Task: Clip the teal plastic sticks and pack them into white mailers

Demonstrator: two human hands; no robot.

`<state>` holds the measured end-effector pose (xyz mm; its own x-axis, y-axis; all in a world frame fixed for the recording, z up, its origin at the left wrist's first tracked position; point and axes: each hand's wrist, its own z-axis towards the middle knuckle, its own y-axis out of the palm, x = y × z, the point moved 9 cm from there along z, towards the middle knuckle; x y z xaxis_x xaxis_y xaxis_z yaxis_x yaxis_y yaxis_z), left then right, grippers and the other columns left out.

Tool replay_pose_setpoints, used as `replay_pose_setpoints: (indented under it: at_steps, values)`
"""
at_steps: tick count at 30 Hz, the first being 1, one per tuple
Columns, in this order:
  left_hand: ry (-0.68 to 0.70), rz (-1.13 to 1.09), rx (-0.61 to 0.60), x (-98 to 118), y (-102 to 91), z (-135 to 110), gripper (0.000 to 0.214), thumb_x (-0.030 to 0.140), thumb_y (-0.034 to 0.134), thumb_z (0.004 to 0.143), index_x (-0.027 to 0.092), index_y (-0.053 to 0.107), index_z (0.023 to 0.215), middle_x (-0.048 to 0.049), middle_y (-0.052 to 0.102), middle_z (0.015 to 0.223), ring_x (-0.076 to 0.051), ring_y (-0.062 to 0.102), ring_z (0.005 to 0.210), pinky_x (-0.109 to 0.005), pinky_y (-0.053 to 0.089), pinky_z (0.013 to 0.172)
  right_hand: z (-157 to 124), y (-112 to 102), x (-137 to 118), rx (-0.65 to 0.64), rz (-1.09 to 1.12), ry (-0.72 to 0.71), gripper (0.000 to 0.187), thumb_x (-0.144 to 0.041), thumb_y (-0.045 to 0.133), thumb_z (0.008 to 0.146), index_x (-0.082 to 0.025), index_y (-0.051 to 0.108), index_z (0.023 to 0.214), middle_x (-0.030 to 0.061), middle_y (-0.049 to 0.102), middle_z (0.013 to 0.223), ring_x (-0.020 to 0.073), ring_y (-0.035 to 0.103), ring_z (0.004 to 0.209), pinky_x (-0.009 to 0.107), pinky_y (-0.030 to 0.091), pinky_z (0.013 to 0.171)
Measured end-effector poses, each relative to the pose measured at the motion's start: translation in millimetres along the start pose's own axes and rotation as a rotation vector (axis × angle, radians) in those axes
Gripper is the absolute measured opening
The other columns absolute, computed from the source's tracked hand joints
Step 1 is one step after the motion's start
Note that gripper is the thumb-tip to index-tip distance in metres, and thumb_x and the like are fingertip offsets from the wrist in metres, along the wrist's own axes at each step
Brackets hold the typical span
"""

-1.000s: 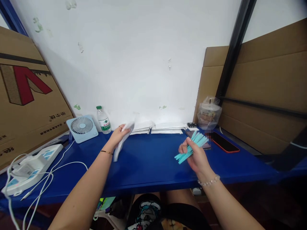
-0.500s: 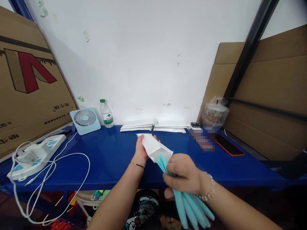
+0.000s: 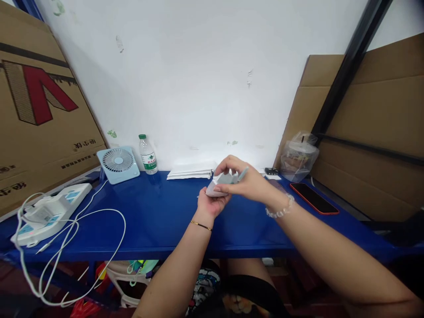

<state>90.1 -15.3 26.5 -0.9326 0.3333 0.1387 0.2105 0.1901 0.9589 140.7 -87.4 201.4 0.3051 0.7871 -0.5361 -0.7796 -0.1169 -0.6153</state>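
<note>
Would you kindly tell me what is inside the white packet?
Pale teal strips show at the mouth of the white packet, one end sticking out by the right hand. Deeper contents are covered by the packet and that hand.

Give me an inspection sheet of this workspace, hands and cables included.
Surface: blue table, its middle partly covered by the arms.
Job's things: white packet off the table; a teal strip shows at the right hand; more white packets lie by the wall.
Clutter: fan and bottle at back left; bagged cup and phone at right.
Hands: left hand supports the packet from below; right hand's fingers are around its upper part.
Cables: white cable loops past the front edge, near the power strip.
Surroundings: white wall behind, cardboard both sides.
</note>
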Motion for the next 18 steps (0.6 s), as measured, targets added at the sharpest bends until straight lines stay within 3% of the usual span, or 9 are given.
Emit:
replay_pose_setpoints:
  at_steps: [3, 7, 11, 13, 15, 18]
  values:
    - [-0.031, -0.001, -0.040, -6, 12.3, -2, 0.028, 0.020, 0.035, 0.082, 0.011, 0.058, 0.096, -0.0125, 0.064, 0.085, -0.024, 0.064, 0.077, -0.039, 0.054, 0.067, 11, -12, -2, -0.019, -0.026, -0.021, 0.036, -0.034, 0.076, 0.067, -0.021, 0.060, 0.096, 0.0023, 0.057, 0.095, 0.0168, 0.051, 0.087, 0.031, 0.041, 0.078]
    - [-0.026, -0.018, -0.026, -7, 11.5, -4, 0.029, 0.020, 0.035, 0.082, 0.011, 0.059, 0.096, -0.0130, 0.064, 0.086, -0.024, 0.064, 0.075, -0.038, 0.054, 0.065, 8, -18, -6, -0.007, -0.043, -0.081, 0.036, -0.035, 0.074, 0.070, -0.021, 0.060, 0.099, 0.0034, 0.057, 0.098, 0.0173, 0.051, 0.088, 0.032, 0.041, 0.079]
    - [-0.042, -0.029, -0.039, -8, 10.8, -5, 0.029, 0.023, 0.034, 0.084, 0.012, 0.058, 0.097, -0.0128, 0.063, 0.089, -0.025, 0.064, 0.078, -0.039, 0.054, 0.066, 0, -8, -10, -0.071, -0.070, -0.149, 0.017, -0.036, 0.060, 0.084, -0.022, 0.061, 0.095, 0.0044, 0.056, 0.098, 0.0174, 0.051, 0.093, 0.033, 0.041, 0.085]
    - [-0.055, -0.023, -0.032, -9, 8.5, -5, 0.030, 0.025, 0.034, 0.084, 0.012, 0.058, 0.098, -0.0125, 0.062, 0.089, -0.024, 0.063, 0.077, -0.039, 0.054, 0.064, -3, 0, -7, -0.132, -0.117, -0.145, 0.017, -0.037, 0.055, 0.087, -0.023, 0.061, 0.096, 0.0047, 0.055, 0.100, 0.0176, 0.051, 0.095, 0.035, 0.041, 0.087]
    - [-0.060, -0.004, -0.001, -10, 3.6, -3, 0.032, 0.028, 0.035, 0.085, 0.011, 0.057, 0.100, -0.0123, 0.062, 0.088, -0.024, 0.063, 0.074, -0.037, 0.053, 0.061, -3, 5, -2, -0.191, -0.139, -0.115, 0.024, -0.039, 0.059, 0.084, -0.024, 0.060, 0.103, 0.0049, 0.055, 0.105, 0.0182, 0.051, 0.097, 0.035, 0.042, 0.088]
    - [-0.039, 0.009, 0.044, -8, -1.8, -2, 0.035, 0.032, 0.034, 0.085, 0.011, 0.056, 0.103, -0.0125, 0.062, 0.086, -0.025, 0.063, 0.073, -0.038, 0.053, 0.059, -2, 0, 0, -0.200, -0.110, -0.095, 0.050, -0.043, 0.072, 0.071, -0.025, 0.055, 0.114, 0.0055, 0.054, 0.111, 0.0198, 0.051, 0.101, 0.036, 0.043, 0.089]
